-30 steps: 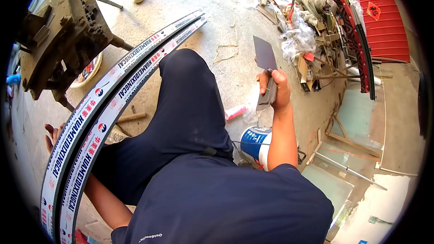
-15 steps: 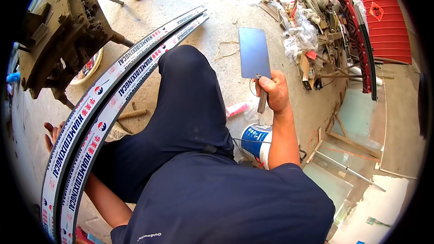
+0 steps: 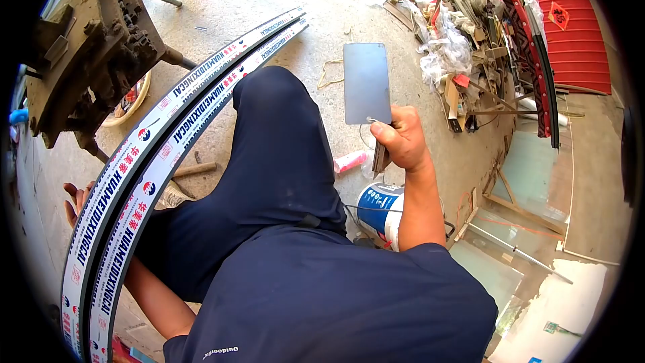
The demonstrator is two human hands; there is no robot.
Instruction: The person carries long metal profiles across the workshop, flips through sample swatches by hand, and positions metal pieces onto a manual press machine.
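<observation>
Two bare hands show in the head view, the right hand [image 3: 406,141] between two and three o'clock from the centre, the left hand [image 3: 80,196] between eight and nine. The right grip presses a ring-bound set of swatch plates between thumb and curled fingers. One grey swatch plate [image 3: 367,84] stands out at one o'clock, broad face toward the camera, while the other plates [image 3: 381,158] bunch together below it, nearly edge-on.

Showing or inspecting that single plate looks like the step in hand; a change of plate would call for the thumb to ease while the ring [image 3: 363,136] holds the set together. Its long axis runs nearly from twelve to six o'clock, the ringed end lowest.

At the left, printed curved strips [image 3: 117,175] arc from twelve o'clock down to between seven and eight, bulging toward ten. The left fingers show loosely bent beyond their outer edge; whether they pinch or merely touch the strips, I cannot tell. A labelled bucket [image 3: 381,210] sits toward seven o'clock from the right hand, beside its forearm.
</observation>
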